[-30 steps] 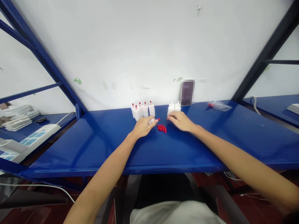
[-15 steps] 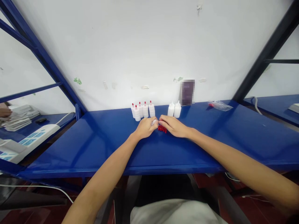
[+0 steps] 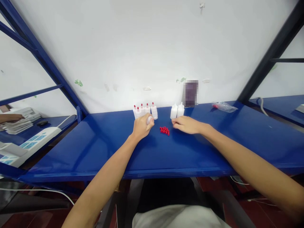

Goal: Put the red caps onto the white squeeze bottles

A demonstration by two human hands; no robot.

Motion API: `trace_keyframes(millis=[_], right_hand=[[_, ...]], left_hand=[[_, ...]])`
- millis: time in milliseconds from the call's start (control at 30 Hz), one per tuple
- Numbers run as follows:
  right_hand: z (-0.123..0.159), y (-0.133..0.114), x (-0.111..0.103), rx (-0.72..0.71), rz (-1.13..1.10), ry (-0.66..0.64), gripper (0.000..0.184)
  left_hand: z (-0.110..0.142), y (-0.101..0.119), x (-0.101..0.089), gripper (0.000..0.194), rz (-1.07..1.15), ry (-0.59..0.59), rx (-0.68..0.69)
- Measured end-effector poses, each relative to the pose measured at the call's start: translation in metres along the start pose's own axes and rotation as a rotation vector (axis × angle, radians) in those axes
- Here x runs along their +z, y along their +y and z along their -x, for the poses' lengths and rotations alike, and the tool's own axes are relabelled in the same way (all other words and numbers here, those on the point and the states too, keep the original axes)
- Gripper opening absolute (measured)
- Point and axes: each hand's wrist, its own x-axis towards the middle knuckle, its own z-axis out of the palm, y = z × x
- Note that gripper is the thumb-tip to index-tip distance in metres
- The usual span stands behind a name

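My left hand (image 3: 142, 126) is wrapped around a white squeeze bottle (image 3: 149, 119), most of it hidden by the fingers. Just behind that hand stands a group of several white squeeze bottles with red tip caps (image 3: 154, 111). A small pile of loose red caps (image 3: 164, 130) lies on the table between my two hands. My right hand (image 3: 186, 124) rests low over the table with its fingers loosely stretched and nothing visible in them. Its fingertips are in front of two white squeeze bottles without caps (image 3: 174, 111), which stand side by side.
The blue table (image 3: 104, 152) backs onto a white wall. A clear plastic bag (image 3: 224, 107) with something red in it lies at the back right, and a pixelated dark object (image 3: 190, 93) leans on the wall. At left are a power strip (image 3: 38, 139) and another person's hand (image 3: 11, 118) over white stacks.
My hands met above the red caps, then parted. The left moved back left with its bottle, whose red tip no longer shows; the right returned towards the uncapped bottles. Another person's hand came in at left.
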Motion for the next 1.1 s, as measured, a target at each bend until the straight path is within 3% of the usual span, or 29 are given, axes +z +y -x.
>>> trace_keyframes(millis=[167, 667, 1100], right_hand=[[-0.002, -0.009, 0.010, -0.016, 0.109, -0.120, 0.022], [-0.001, -0.022, 0.008, -0.025, 0.119, -0.121, 0.015], [-0.002, -0.018, 0.009, -0.013, 0.114, -0.121, 0.015]], left_hand=[[0.000, 0.004, 0.004, 0.039, 0.075, -0.094, 0.017], [-0.001, 0.002, 0.005, 0.044, 0.097, -0.232, 0.020], [-0.002, 0.001, 0.007, 0.044, 0.077, -0.243, 0.012]])
